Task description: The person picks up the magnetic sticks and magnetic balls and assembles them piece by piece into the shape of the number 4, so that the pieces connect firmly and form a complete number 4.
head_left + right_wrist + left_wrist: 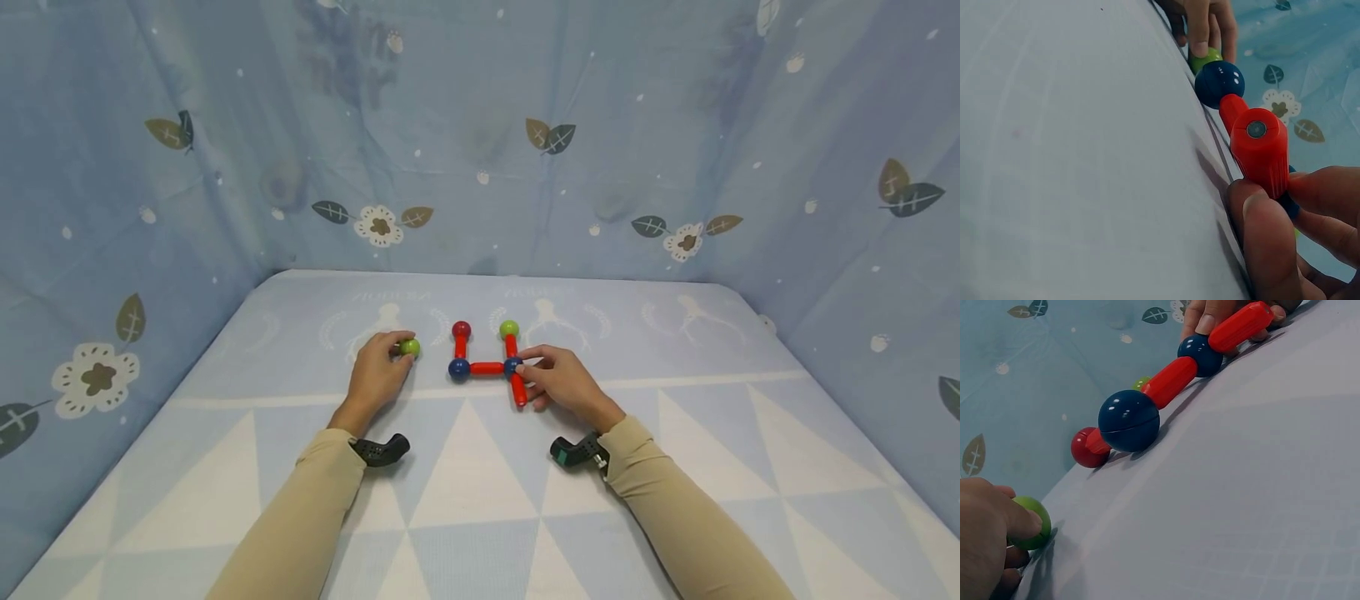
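Observation:
My left hand (pixel 377 373) pinches a lime-green ball (pixel 410 347) between thumb and fingers, low over the mat. To its right lies a joined figure of balls and red rods. Its left side has a red ball (pixel 461 330) on a short rod behind a blue ball (pixel 459 371). A crosswise red rod (pixel 487 368) links that to a second blue ball (pixel 512 367), which my right hand (pixel 564 382) grips with thumb and fingers. From this ball one rod runs back to another green ball (pixel 509 327). Another red rod (pixel 519 392) points toward me, its round metal end bare in the right wrist view.
Beneath everything spreads a pale blue and white patterned mat (pixel 472 475). A blue curtain (pixel 480 150) with leaves and flowers stands behind and on both sides. Each wrist wears a black camera mount, one left (pixel 382 451) and one right (pixel 573 451).

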Available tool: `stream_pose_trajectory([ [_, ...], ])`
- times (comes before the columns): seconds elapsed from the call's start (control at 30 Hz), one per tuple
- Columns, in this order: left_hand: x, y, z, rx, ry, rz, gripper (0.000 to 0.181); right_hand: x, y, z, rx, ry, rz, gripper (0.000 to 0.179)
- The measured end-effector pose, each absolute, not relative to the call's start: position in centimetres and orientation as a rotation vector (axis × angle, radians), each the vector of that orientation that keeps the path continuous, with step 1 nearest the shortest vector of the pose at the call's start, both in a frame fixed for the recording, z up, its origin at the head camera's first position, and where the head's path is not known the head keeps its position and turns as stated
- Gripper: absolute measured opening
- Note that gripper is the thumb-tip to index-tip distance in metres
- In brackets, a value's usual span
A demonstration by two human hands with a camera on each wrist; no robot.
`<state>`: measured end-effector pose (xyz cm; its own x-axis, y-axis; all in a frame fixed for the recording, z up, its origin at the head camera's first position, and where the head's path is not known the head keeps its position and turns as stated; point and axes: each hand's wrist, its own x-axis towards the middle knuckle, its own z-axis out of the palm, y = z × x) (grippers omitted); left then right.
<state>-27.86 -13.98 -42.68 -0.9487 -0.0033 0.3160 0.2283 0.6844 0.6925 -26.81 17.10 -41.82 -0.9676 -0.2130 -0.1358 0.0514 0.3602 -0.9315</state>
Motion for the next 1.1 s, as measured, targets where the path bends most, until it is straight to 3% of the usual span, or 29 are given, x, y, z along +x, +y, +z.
stream_pose_trajectory([
  [1.1,-24.9,-8.5,-41.3,-0.616,-2.564,-1.347,0.036,-26.7,16.9,-41.4,-0.167,2.439,-1.611,0.033],
])
